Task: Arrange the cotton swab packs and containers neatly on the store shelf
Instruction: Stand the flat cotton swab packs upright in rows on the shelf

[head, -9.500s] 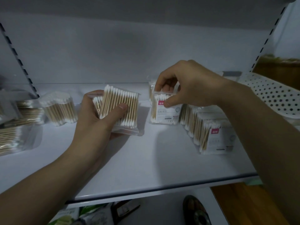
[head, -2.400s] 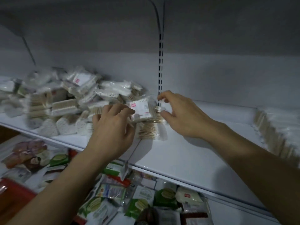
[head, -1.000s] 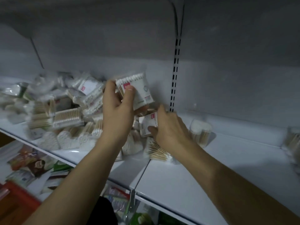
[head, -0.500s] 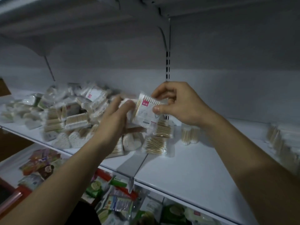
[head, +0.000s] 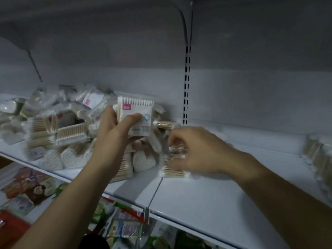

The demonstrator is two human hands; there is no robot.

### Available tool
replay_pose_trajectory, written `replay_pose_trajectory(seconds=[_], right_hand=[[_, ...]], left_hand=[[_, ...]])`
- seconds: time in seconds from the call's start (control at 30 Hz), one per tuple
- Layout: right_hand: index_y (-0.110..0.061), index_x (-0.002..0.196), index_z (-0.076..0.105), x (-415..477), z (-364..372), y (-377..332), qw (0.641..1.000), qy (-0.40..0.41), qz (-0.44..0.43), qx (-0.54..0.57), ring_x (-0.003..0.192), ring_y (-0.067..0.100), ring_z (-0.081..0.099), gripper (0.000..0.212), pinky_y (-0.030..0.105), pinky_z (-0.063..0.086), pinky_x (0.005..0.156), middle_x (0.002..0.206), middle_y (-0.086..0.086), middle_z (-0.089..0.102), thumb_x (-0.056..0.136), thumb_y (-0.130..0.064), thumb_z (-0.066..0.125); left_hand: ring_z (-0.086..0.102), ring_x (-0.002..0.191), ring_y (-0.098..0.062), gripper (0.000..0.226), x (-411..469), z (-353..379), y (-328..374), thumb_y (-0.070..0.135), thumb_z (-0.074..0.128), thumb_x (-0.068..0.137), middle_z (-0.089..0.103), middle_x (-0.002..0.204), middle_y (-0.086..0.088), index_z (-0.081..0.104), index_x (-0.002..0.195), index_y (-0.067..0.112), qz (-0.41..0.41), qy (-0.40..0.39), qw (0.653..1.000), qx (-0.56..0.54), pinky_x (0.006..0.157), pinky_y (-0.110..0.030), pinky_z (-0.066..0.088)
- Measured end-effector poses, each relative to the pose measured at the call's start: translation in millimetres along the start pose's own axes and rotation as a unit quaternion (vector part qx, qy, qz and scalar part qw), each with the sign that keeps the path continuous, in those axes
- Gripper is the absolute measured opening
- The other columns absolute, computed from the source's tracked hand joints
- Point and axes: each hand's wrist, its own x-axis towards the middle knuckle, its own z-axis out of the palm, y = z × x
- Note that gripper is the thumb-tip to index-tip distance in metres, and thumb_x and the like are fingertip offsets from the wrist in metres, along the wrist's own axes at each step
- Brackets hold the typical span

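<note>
1. The white shelf point(head: 215, 203) runs beneath both hands. Its bare stretch lies under the right wrist and off to the right of the fingers.
2. A loose heap of swab packs point(head: 59, 126) sits on the shelf, to the left of and behind the left fingers, with packs lying at all angles.
3. The right hand point(head: 197, 151) reaches in palm down, fingers curled toward the heap's right edge. Blur hides them, so I cannot tell whether they hold anything.
4. The left hand point(head: 116, 130) is raised above the heap.
5. A labelled pack point(head: 138, 115) is gripped in the left hand — thumb across its front, fingers behind. It stands upright with the swab tips at the top.
6. A flat pack point(head: 173, 171) lies on the shelf just under the right fingertips.
7. Heart-shaped tubs point(head: 142, 162) stand between the two hands, below the left fingers.
</note>
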Motion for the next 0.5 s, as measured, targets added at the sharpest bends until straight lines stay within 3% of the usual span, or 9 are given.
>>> replay_pose_trajectory(seconds=[0.13, 0.27, 0.37, 0.43, 0.5], right_hand=[[-0.036, 0.105, 0.053, -2.3, 14.3, 3.3, 0.995, -0.072, -0.037, -0.051, 0.092, 0.009, 0.057, 0.039, 0.038, 0.053, 0.079, 0.103, -0.016, 0.059, 0.075, -0.046, 0.077], [-0.032, 0.104, 0.061, -3.9, 5.1, 8.2, 0.999, -0.026, -0.023, -0.017, 0.089, 0.007, 0.062, 0.013, 0.036, 0.053, 0.080, 0.098, -0.014, 0.067, 0.092, -0.031, 0.064], [-0.026, 0.101, 0.069, -3.2, -13.3, 9.9, 0.991, 0.073, 0.024, 0.107, 0.077, 0.005, 0.068, 0.015, 0.031, 0.055, 0.075, 0.088, -0.009, 0.073, 0.097, -0.014, 0.060], [-0.020, 0.101, 0.071, -3.2, -25.3, 10.1, 0.968, 0.121, 0.049, 0.213, 0.075, 0.008, 0.071, 0.019, 0.030, 0.058, 0.073, 0.084, -0.004, 0.076, 0.098, -0.007, 0.058], [-0.017, 0.104, 0.070, -2.5, -32.1, 9.0, 0.922, 0.160, 0.065, 0.347, 0.076, 0.013, 0.073, 0.020, 0.034, 0.061, 0.069, 0.083, 0.001, 0.076, 0.101, -0.005, 0.055]], left_hand=[[0.074, 0.101, -0.026, 0.025, 0.0, 2.1, -6.7, 0.023, 0.068, 0.083, 0.076, 0.104, -0.002, 0.058, 0.106, 0.020, 0.004, -0.023, 1.000, -0.002, 0.076, -0.040, 0.055], [0.076, 0.096, -0.025, 0.037, -2.7, 11.4, -3.1, 0.008, 0.059, 0.101, 0.076, 0.103, 0.004, 0.043, 0.125, 0.030, 0.041, -0.038, 0.998, -0.011, 0.071, -0.042, 0.061], [0.076, 0.094, -0.024, 0.054, -5.0, 15.6, 0.7, 0.004, 0.053, 0.104, 0.075, 0.106, 0.007, 0.032, 0.136, 0.041, 0.088, -0.024, 0.996, 0.010, 0.067, -0.039, 0.063], [0.076, 0.092, -0.024, 0.048, -5.8, 16.2, 1.7, 0.003, 0.052, 0.104, 0.072, 0.109, 0.005, 0.036, 0.132, 0.038, 0.112, -0.008, 0.993, 0.022, 0.065, -0.037, 0.063], [0.076, 0.092, -0.024, 0.037, -7.3, 19.3, 3.0, 0.005, 0.051, 0.105, 0.071, 0.111, 0.001, 0.039, 0.126, 0.033, 0.119, 0.003, 0.992, 0.031, 0.064, -0.038, 0.064]])
